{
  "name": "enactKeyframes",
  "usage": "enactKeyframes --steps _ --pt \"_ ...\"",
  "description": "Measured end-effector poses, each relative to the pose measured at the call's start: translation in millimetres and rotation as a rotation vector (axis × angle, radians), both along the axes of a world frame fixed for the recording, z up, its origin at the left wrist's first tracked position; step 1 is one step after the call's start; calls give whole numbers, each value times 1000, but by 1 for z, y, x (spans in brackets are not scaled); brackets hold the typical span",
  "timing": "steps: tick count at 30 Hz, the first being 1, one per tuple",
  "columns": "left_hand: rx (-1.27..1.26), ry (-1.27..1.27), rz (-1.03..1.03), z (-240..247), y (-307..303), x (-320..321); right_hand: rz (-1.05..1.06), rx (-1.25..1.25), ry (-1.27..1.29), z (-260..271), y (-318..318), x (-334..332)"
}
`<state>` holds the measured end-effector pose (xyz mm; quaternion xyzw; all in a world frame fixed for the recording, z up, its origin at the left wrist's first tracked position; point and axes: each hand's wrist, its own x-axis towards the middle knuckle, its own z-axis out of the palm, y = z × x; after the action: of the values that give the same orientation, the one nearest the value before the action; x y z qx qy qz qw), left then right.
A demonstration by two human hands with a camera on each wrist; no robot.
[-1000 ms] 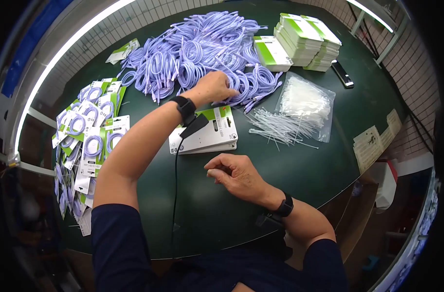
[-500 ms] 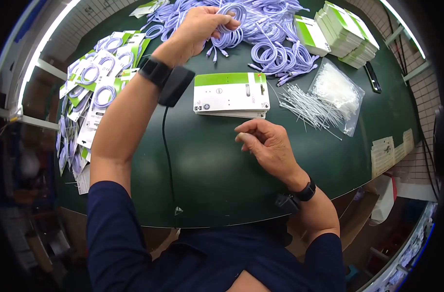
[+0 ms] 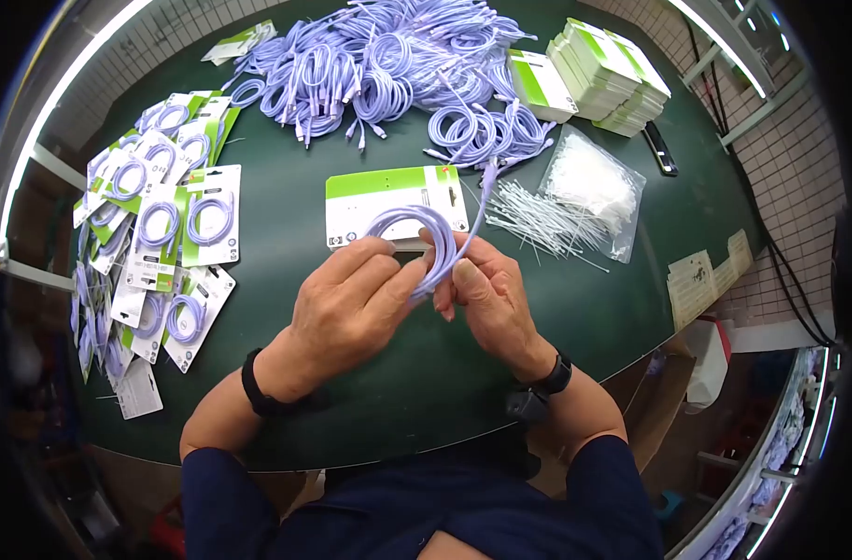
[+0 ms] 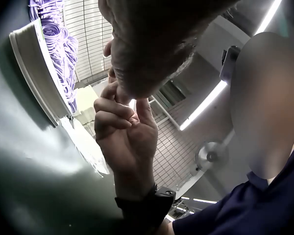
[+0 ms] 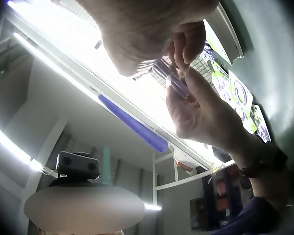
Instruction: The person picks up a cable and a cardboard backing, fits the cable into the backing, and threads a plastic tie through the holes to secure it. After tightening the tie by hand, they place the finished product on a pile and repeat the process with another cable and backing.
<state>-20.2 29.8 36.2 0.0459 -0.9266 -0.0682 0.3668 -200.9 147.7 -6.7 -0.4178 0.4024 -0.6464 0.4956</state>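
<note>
Both hands meet low over the front of the table around a coiled lilac cable (image 3: pixel 440 257). My left hand (image 3: pixel 346 297) pinches the coil from the left, its fingertips at the lower part of the loops. From the right, my right hand (image 3: pixel 494 303) holds the coil between thumb and fingers, and one cable end rises above it. In the right wrist view the strands (image 5: pixel 172 78) pass between the two hands. Just behind the hands lies a short stack of white and green cards (image 3: pixel 398 191), partly hidden by the coil and fingers.
A large heap of lilac cables (image 3: pixel 398 70) covers the back. Cards with cables attached (image 3: pixel 158 224) pile up at left. White cable ties (image 3: pixel 538 219) lie by a clear bag (image 3: pixel 594 187) at right, with card stacks (image 3: pixel 603 75) and a black phone-like object (image 3: pixel 660 149) behind.
My left hand has lifted a coiled cable from the heap and brought it down to the right hand. The right hand has moved to the coil and now grips it too.
</note>
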Motion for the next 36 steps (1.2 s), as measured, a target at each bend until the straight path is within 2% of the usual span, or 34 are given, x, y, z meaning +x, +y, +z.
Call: enactKeyframes --steps 3,10,21,24,25,27,28,29,30,32,33,36 --pt "-31 16 -47 2 2 9 -29 81 -77 9 0 1" --pt "-63 -13 -111 -6 -7 9 94 113 -178 14 3 -6" --pt "-134 -31 -11 3 0 7 42 72 -81 20 2 -5" --pt "118 -76 37 11 15 3 -31 -10 7 29 7 0" --pt "107 -73 43 15 19 4 -85 -78 74 35 10 3" --pt "336 3 1 27 25 5 -132 -161 145 41 8 5" --pt "451 43 -23 31 28 5 -231 -341 425 44 5 6" --pt "439 52 -18 31 34 4 -333 -522 705 46 3 6" --pt "605 80 -89 29 41 2 -436 -702 983 48 2 7" --pt "940 135 -238 22 51 -4 -423 -735 1022 49 2 9" --pt "937 140 -235 20 53 -6 -412 -756 1059 47 3 10" --pt "1483 366 -284 13 56 -10 -418 -789 1079 45 -1 20"
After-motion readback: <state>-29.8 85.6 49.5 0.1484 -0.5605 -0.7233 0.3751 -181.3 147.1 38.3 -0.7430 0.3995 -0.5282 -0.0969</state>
